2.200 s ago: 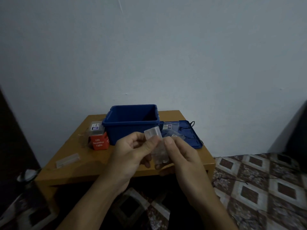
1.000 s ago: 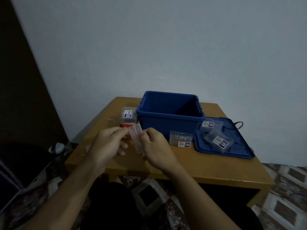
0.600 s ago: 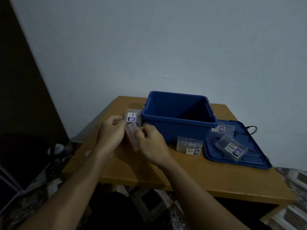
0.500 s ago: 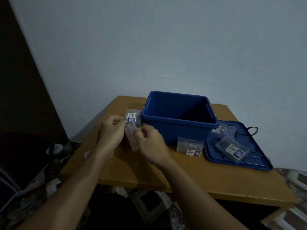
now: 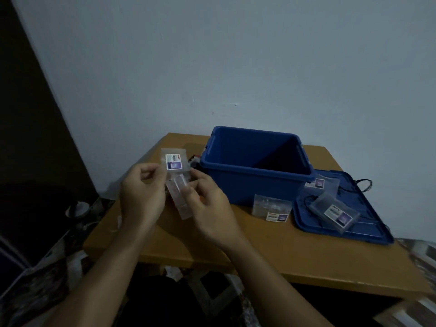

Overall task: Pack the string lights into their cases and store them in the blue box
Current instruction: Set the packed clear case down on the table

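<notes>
Left hand [image 5: 141, 197]: pinches the upper end of the case [image 5: 180, 199].
Right hand [image 5: 210, 204]: thumb and fingers grip the case's lower part.
Case position: between both hands, above the table [image 5: 283, 251]; box [image 5: 247, 185] just right of them.
Handling: probably light, thin, slick plastic; hold by edges, squeeze gently.

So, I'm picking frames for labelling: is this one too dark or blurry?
Head view: dim and bluish throughout; the held clear case looks slightly blurred; the inside of the blue box lies in shadow; the floor at far right is smeared.
</notes>
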`<move>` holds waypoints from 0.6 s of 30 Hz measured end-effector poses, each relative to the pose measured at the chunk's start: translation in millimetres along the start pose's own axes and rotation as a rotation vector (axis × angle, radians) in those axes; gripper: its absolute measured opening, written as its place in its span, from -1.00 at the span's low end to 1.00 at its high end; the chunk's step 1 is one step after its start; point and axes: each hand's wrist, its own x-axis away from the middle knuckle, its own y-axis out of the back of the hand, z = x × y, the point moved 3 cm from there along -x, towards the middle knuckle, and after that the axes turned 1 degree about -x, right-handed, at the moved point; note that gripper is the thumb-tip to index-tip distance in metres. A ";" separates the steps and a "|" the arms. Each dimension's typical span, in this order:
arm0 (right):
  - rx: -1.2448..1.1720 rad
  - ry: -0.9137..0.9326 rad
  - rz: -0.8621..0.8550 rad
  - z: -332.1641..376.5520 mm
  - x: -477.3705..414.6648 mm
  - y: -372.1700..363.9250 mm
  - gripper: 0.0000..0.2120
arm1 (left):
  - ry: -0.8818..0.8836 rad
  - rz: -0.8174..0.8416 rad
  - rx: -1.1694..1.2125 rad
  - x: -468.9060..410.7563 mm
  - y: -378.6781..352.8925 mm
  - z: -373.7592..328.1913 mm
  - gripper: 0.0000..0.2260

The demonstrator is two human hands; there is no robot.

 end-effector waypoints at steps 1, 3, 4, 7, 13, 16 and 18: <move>0.000 0.020 -0.004 0.5 2.8 1.2 -0.73 | 0.014 -0.020 0.040 2.7 2.6 0.3 -0.93; 0.016 0.078 -0.019 2.8 9.2 4.5 -0.73 | 0.045 -0.030 0.093 9.4 5.1 1.0 -0.92; 0.017 0.106 -0.025 4.1 12.9 6.0 -0.73 | 0.071 -0.024 0.112 13.8 5.3 1.9 -0.91; -0.012 0.162 -0.071 3.3 25.8 15.7 -0.74 | 0.209 0.024 0.195 31.2 -3.2 12.4 -0.89; 0.104 0.177 -0.114 -10.8 52.3 53.5 -0.77 | 0.339 0.183 0.238 72.4 -32.9 28.1 -0.86; 0.257 0.186 -0.110 -20.7 67.7 77.1 -0.77 | 0.344 0.281 0.201 83.9 -47.0 33.0 -0.96; 0.335 0.165 -0.081 -26.6 77.2 92.7 -0.83 | 0.336 0.334 0.145 86.0 -54.4 38.5 -0.95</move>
